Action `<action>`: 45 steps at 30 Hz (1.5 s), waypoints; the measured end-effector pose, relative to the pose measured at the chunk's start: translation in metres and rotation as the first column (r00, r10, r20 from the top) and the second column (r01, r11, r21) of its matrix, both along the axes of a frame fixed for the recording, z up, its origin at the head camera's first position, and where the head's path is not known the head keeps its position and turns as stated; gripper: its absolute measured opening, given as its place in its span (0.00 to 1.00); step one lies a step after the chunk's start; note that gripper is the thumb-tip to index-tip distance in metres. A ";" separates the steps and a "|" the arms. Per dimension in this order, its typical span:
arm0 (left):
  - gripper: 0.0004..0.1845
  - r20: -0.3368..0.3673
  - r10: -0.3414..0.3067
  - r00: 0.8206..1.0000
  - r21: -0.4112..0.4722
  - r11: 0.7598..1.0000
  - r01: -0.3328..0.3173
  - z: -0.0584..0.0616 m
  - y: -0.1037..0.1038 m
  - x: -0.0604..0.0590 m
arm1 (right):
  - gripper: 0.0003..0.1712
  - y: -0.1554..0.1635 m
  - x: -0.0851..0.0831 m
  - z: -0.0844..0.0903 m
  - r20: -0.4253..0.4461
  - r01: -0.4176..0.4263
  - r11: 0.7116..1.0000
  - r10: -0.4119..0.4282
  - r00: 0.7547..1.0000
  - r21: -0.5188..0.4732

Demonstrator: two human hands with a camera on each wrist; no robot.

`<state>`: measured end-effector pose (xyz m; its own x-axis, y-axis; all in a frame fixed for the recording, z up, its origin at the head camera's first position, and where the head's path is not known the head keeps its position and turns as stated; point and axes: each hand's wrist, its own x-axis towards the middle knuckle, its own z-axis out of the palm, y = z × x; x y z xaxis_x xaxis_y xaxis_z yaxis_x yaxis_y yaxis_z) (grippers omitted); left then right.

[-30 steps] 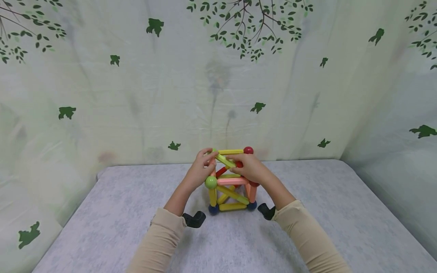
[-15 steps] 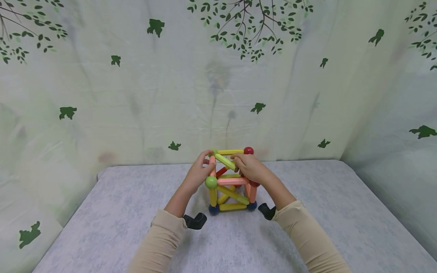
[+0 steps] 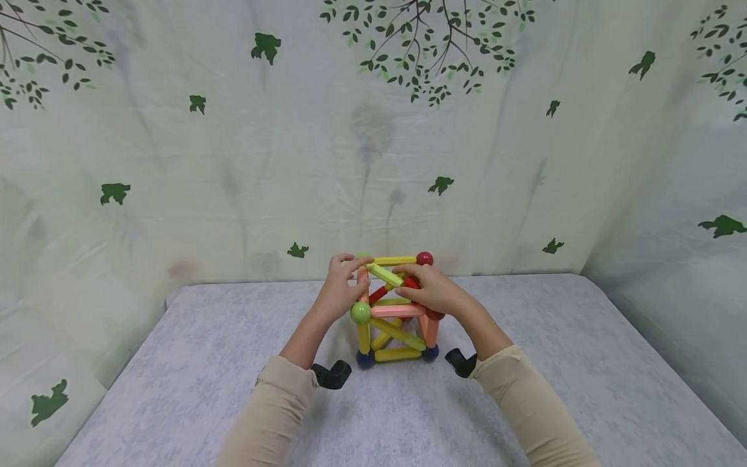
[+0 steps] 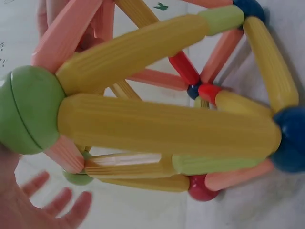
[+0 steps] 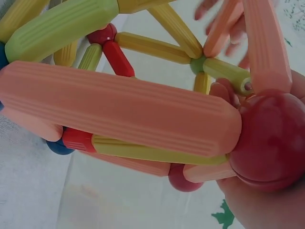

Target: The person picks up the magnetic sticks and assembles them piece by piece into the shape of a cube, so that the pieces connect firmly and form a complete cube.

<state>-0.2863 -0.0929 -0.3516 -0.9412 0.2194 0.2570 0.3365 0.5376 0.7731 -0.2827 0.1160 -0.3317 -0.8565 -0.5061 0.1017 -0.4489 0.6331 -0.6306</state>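
Observation:
On the table stands a cage-like model of magnetic rods and balls (image 3: 397, 311), in yellow, salmon, red, light green and blue. My left hand (image 3: 340, 288) is at its upper left, fingers spread, index reaching over the back green ball (image 3: 362, 257). The left wrist view shows several loosely bent fingers beyond the large green ball (image 4: 33, 109). At the upper right, my right hand (image 3: 434, 289) pinches the free end of a slanting light green rod (image 3: 385, 275). In the right wrist view, this light green rod (image 5: 224, 73) shows a metal tip; the palm is behind a red ball (image 5: 274, 138).
The model rests on a grey cloth-covered table (image 3: 204, 363). A pale curtain (image 3: 292, 162) printed with leaves hangs behind and at the sides. Black wrist cameras (image 3: 331, 375) stick out from both sleeves, close to the model's lower balls.
My left index finger lifted and stretched over the back green ball. The right hand's fingers curled, then spread again around the light green rod's end. The model stayed in place.

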 end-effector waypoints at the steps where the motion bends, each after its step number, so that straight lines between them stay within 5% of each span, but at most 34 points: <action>1: 0.19 -0.043 -0.010 0.999 -0.054 0.999 0.007 0.003 0.001 0.000 | 0.26 0.001 0.001 0.000 -0.002 0.004 1.000 -0.004 1.000 -0.007; 8: 0.16 -0.204 -0.213 0.955 -0.355 0.926 0.130 0.015 0.009 -0.010 | 0.28 0.005 0.007 -0.004 0.017 0.037 0.994 -0.036 0.999 -0.106; 16: 0.10 -0.268 -0.244 0.932 -0.460 0.883 0.099 0.016 0.016 -0.018 | 0.27 0.006 0.018 -0.007 0.089 0.133 0.972 -0.117 0.989 -0.195; 28: 0.11 -0.263 -0.237 0.935 -0.377 0.918 0.126 0.013 0.015 -0.020 | 0.10 0.005 0.029 -0.013 -0.187 0.161 0.963 -0.202 0.961 -0.215; 45: 0.11 -0.159 -0.235 0.959 -0.354 0.920 0.167 0.013 0.013 -0.022 | 0.11 0.004 0.027 -0.012 -0.104 0.187 0.969 -0.205 0.973 -0.164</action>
<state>-0.3081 -0.0801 -0.3387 -0.8070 0.5034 0.3087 0.5896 0.6579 0.4685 -0.2561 0.1202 -0.3432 -0.9143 -0.3005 0.2716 -0.4035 0.6171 -0.6756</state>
